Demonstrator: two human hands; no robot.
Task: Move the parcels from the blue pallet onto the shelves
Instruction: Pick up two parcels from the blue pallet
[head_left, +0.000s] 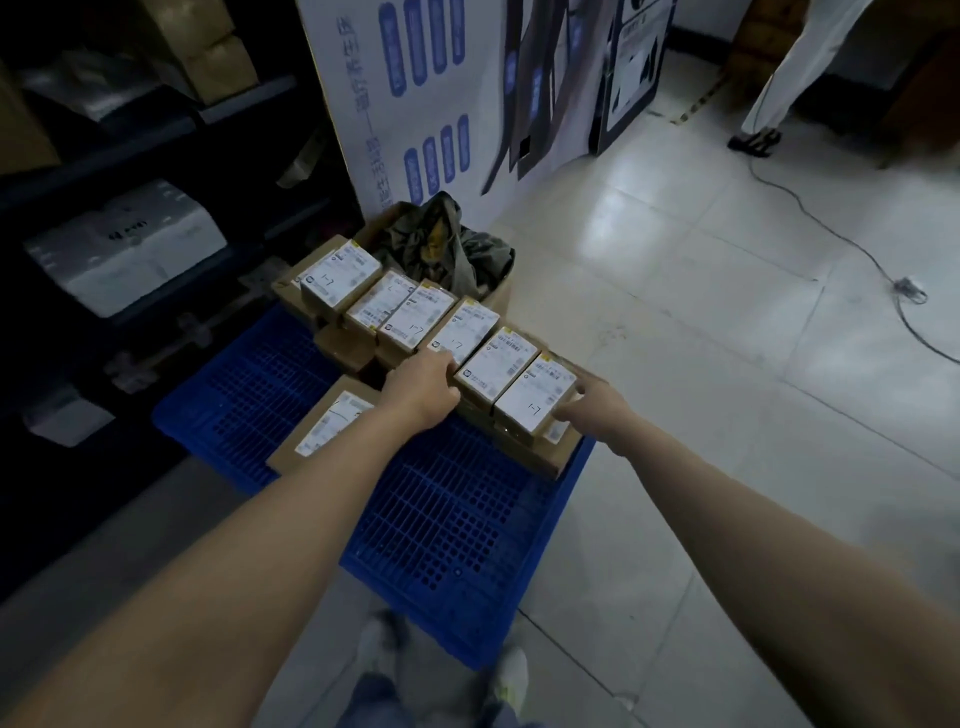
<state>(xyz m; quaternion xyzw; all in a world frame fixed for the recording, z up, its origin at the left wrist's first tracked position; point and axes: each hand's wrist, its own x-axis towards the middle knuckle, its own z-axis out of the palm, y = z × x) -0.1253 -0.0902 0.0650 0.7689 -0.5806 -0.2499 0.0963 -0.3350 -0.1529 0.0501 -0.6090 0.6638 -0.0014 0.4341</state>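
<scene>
A blue pallet (447, 519) lies on the floor in front of me. Along its far edge runs a stacked row of several small brown parcels with white labels (457, 332). My left hand (423, 382) grips the near left side of the two nearest parcels (519, 384) in that row. My right hand (592, 408) presses against their right end, fingers hidden behind the box. A flat parcel (324, 431) lies alone on the pallet under my left forearm. Dark shelves (119, 171) stand to the left, with white bags and boxes on them.
An open carton with crumpled dark wrapping (441, 244) sits behind the parcels. A tall printed board (415, 104) leans behind it. A cable (841, 234) crosses the tiled floor on the right. Another person's legs (769, 104) stand at the top right. My shoes (447, 670) are at the pallet's near corner.
</scene>
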